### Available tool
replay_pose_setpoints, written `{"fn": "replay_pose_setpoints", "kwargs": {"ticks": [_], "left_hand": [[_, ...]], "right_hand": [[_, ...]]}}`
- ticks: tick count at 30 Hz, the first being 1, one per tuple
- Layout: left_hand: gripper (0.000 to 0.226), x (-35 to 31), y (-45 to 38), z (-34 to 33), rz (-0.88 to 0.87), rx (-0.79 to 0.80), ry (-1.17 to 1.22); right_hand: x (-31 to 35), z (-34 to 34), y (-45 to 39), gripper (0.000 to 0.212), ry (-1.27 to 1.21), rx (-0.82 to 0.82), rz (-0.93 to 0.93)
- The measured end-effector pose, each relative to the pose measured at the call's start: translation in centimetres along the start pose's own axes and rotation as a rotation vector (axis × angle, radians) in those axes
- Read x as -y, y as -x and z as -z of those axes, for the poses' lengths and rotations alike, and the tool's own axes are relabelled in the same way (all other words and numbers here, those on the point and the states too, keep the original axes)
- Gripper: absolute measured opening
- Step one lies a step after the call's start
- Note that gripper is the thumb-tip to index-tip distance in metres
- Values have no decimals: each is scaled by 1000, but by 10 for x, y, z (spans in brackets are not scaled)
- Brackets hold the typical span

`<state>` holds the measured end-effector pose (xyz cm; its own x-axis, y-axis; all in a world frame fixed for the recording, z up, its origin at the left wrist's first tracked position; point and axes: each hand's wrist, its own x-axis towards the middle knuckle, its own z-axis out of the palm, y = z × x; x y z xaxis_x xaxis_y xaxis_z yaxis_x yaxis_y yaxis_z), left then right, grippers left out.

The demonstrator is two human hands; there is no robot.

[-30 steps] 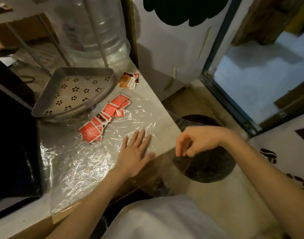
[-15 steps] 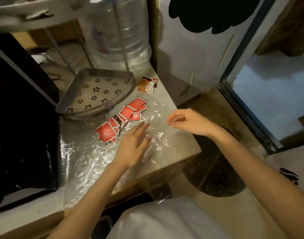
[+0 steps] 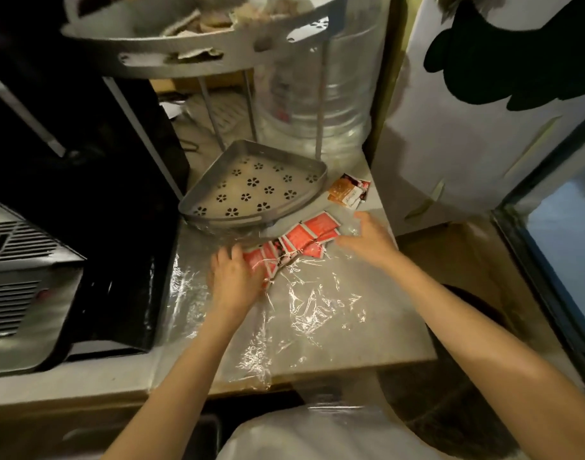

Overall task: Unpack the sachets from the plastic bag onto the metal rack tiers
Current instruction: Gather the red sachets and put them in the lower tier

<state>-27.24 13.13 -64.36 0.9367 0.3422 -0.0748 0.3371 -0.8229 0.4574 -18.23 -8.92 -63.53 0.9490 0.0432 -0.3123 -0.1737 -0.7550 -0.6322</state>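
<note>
While both grips lie open, flat red sachets (image 3: 297, 242) fan across crinkled plastic bag (image 3: 304, 313)

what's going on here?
A person is working at a counter covered by a clear plastic bag. The left hand and right hand sit at either end of a row of red sachets lying in the bag. The lower rack tier behind them holds nothing yet; a few orange sachets lie beside it.

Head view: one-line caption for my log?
Both hands reach the red sachets in clear plastic beside the empty lower rack tier.
</note>
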Motion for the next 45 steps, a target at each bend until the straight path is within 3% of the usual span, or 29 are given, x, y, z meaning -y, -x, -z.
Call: {"fn": "replay_pose_setpoints", "kwargs": {"ticks": [5,10,16,24,31,37,41,45], "left_hand": [[56,1,-6,0,84,56,-10],[52,5,-21,0,90,106,-84],[62,-7,-20,12,46,92,-118],[47,-5,-11,19,-3,-23,35],[39,-3,-14,38,44,120,408],[66,4,-26,51,366,250,1093],[26,0,-32,54,570,426,1471],[31,0,-36,53,608,492,1565]], "right_hand": [[8,-2,-13,73,-205,-36,-90],[21,-3,-13,53,-442,95,-145],[33,1,-12,59,-524,231,-188],[31,2,-15,11,-510,292,-121],[31,5,-20,24,-589,432,-147],[38,10,-23,27,-727,453,-209],[47,15,-26,27,-903,522,-264],[54,18,-27,28,-925,528,-295]]}}
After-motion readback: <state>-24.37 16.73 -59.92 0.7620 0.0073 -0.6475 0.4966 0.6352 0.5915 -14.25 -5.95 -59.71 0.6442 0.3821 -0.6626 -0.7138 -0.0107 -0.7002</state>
